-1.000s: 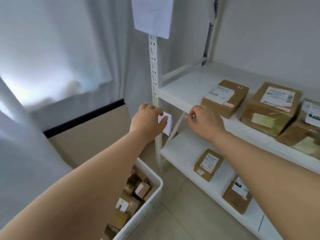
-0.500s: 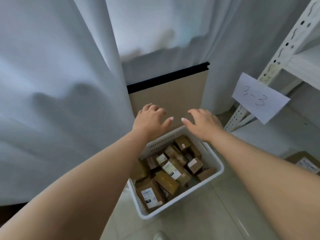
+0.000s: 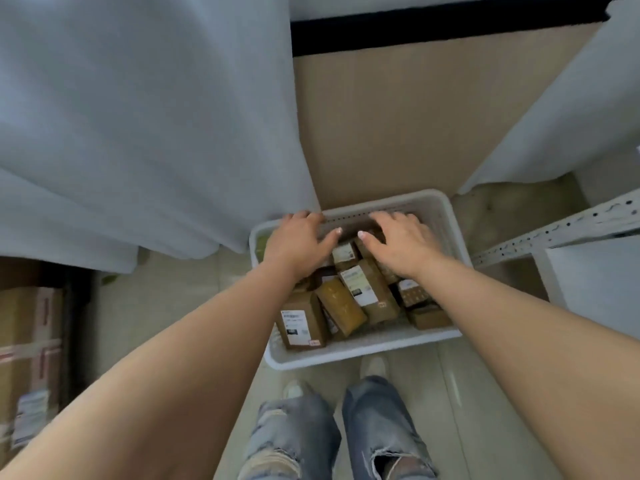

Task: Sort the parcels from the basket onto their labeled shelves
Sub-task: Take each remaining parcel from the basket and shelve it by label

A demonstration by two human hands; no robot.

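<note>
— What is seen of the floor and the room?

— A pale tiled floor (image 3: pixel 429 382) is seen from above. White curtains (image 3: pixel 138 116) are hung on the left and again at the upper right, and a tan board with a black top edge (image 3: pixel 381 116) is stood between them, just behind the basket. At the right edge a white perforated shelf upright (image 3: pixel 554 230) is laid across the view at a slant. At the far left a large taped cardboard carton (image 3: pixel 27 358) is partly cut off. Torn blue jeans (image 3: pixel 332 431) and pale shoes are shown at the bottom, just short of the basket.

— And the task's things?

— A white slotted basket (image 3: pixel 367 353) is set on the floor, filled with small brown parcels (image 3: pixel 363 296), several with white labels turned up, piled at angles against each other.

— How are the hands held?

— The left hand (image 3: pixel 299 239) is spread over the far left corner of the basket, fingers apart, nothing gripped. The right hand (image 3: pixel 400 242) is laid palm down over the parcels at the far end, fingers loosely spread; whether a parcel is touched beneath it cannot be told. The far parcels are hidden by both hands
</note>
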